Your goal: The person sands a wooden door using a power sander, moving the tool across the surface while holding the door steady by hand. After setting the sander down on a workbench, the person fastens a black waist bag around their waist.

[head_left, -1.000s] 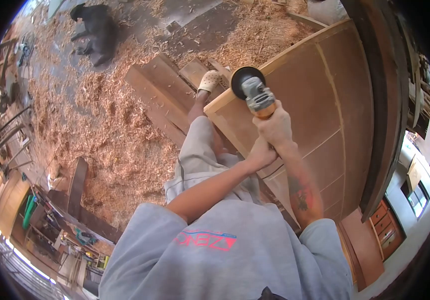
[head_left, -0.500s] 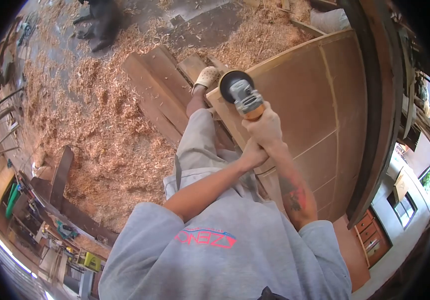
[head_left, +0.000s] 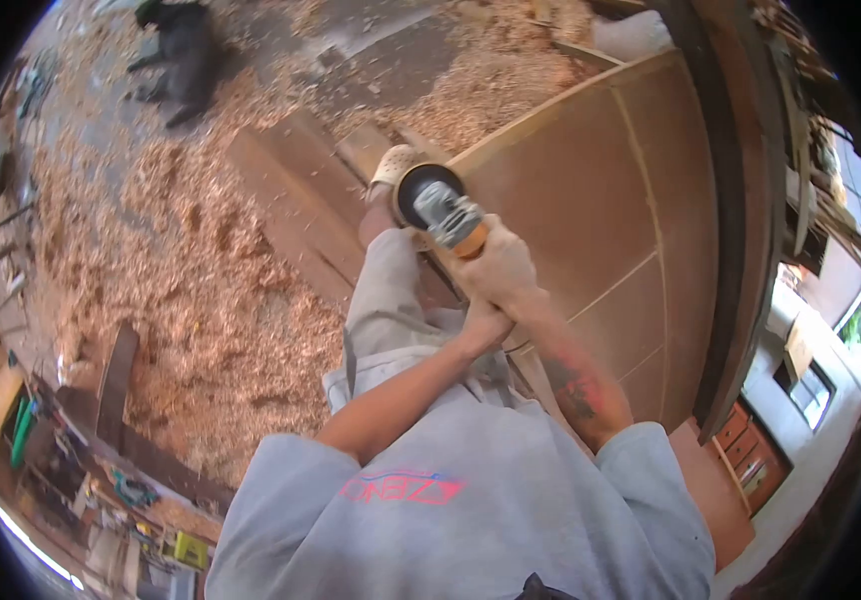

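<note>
My right hand (head_left: 500, 266) is wrapped round the body of an angle grinder (head_left: 448, 213) with an orange band behind its grey metal head. Just behind it, my left hand (head_left: 488, 326) is closed at the tool's rear end, its fingers mostly hidden under my right wrist. The dark round disc (head_left: 413, 188) points away from me. In this view it overlaps my cream clog (head_left: 392, 164) and lies at the near left corner of a large brown wooden panel (head_left: 591, 170) with pale edging and pale seam lines.
Brown planks (head_left: 296, 190) lie on the floor by my foot. Wood shavings (head_left: 191, 280) cover much of the ground. A black dog (head_left: 183, 60) lies at the far left. A dark curved beam (head_left: 726, 230) runs along the panel's right side. Stacked timber (head_left: 811, 200) stands beyond.
The grinder and both hands have moved left and slightly towards me, taking the disc away from the panel's edge. The whole view has shifted a little too.
</note>
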Demonstrator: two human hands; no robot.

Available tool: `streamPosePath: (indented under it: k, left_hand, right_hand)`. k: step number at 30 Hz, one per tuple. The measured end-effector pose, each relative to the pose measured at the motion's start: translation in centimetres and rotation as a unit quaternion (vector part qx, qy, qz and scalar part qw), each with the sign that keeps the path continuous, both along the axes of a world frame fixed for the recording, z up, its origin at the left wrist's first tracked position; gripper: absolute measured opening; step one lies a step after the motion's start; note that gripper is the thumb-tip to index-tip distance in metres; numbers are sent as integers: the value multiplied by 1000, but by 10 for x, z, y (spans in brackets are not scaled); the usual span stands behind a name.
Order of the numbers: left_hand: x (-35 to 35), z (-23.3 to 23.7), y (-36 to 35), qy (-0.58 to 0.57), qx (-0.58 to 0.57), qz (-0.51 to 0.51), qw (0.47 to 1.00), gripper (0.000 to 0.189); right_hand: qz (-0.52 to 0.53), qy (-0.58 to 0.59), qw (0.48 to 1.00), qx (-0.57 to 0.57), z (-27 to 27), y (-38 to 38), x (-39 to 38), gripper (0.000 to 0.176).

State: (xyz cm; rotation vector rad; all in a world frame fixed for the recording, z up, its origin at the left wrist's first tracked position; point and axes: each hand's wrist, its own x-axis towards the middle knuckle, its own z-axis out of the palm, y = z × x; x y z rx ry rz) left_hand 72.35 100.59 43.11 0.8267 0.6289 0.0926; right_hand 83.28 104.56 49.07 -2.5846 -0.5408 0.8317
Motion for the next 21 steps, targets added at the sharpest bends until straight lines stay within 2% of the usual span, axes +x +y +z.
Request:
streamPosePath:
  k: [1,3,5,10,12,13,15,17,18,19,21]
  left_hand:
    - [4,2,0,-13,-7,-10,1000,33]
    - [11,5,1,-1,-4,-77,997,34]
    - [27,9,-4,-10,0,-86,996,37]
    - [80,10,-9,-69,9,-71,995,38]
    - [102,4,-7,-98,81,-123,984,52]
    - [111,11,2,-90,80,-124,985,52]
    - [133,29,20,20,51,-238,970,54]
    - [138,38,29,48,66,-237,968,53]
    - [131,42,29,75,75,-241,965,53]
    - [122,36,27,83,78,-245,963,53]
    - [97,20,27,34,55,-241,968,51]
  right_hand:
    - [16,13,1000,-14,-1,-4,2,56]
    - [3,19,999,-33,0,-14,11,53]
    - [-39,-1,999,-28,5,-21,23,49]
    - [-49,-52,997,-24,2,-39,67,50]
    - [-58,-67,996,-20,-3,-44,90,49]
    - [-92,-68,993,-20,-2,-45,105,51]
    - [-126,-63,990,-19,1,-54,126,54]
    - [-163,-42,985,29,-2,-61,138,45]
    - [-190,3,982,-3,11,-52,137,45]
    - [-193,11,981,0,8,-49,128,45]
    - [-123,-36,990,65,7,-45,99,46]
